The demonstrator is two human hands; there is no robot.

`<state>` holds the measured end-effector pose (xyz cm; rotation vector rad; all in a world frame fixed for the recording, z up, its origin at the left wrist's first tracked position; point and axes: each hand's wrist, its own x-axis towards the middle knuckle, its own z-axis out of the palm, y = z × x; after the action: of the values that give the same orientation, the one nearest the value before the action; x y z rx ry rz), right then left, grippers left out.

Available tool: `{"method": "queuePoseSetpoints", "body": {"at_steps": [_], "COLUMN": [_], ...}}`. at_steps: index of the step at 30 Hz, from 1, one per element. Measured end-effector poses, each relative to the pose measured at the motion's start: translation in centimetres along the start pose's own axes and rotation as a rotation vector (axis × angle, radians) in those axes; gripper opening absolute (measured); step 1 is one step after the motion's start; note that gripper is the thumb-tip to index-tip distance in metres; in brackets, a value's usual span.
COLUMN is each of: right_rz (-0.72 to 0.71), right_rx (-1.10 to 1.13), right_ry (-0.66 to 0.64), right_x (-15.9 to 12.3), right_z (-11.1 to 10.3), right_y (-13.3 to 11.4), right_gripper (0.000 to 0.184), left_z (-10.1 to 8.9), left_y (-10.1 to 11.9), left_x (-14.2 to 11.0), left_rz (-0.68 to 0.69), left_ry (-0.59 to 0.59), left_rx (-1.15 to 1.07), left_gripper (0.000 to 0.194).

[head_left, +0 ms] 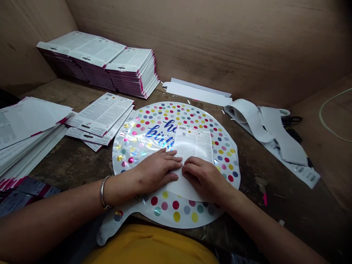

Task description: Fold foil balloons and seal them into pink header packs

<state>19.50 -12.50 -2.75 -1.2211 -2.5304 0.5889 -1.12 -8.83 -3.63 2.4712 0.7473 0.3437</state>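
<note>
A flat foil balloon [170, 113] with colourful dots and blue lettering lies in front of me, its tail toward my lap at the lower left. On top of it rests a white printed card [194, 143], covering part of the lettering. My left hand [161, 167] lies flat with fingers stretched out, its fingertips at the card's left edge. Over the card's lower middle, my right hand [205, 178] has its fingers curled and pressed together against the surface. Whatever may be between those fingertips is hidden.
Tall stacks of printed cards [88, 55] stand against the back board. More cards lie loose [103, 113] and piled [33, 124] at the left. Folded label strips [253, 117], scissors [293, 120] and white paper strips [196, 91] lie behind and right of the balloon.
</note>
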Motion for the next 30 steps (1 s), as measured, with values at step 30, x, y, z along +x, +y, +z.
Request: {"method": "queuePoseSetpoints", "body": {"at_steps": [30], "right_rz": [0.360], "right_rx": [-0.225], "right_ry": [0.217], "right_x": [-11.7], "right_z": [-3.8], "right_y": [-2.1], "right_gripper": [0.047], "left_z": [-0.4], "left_y": [-0.1], "left_x": [-0.2], "left_rz": [0.028], "left_ry": [0.001], "left_rx": [0.036], "left_gripper": [0.036]}}
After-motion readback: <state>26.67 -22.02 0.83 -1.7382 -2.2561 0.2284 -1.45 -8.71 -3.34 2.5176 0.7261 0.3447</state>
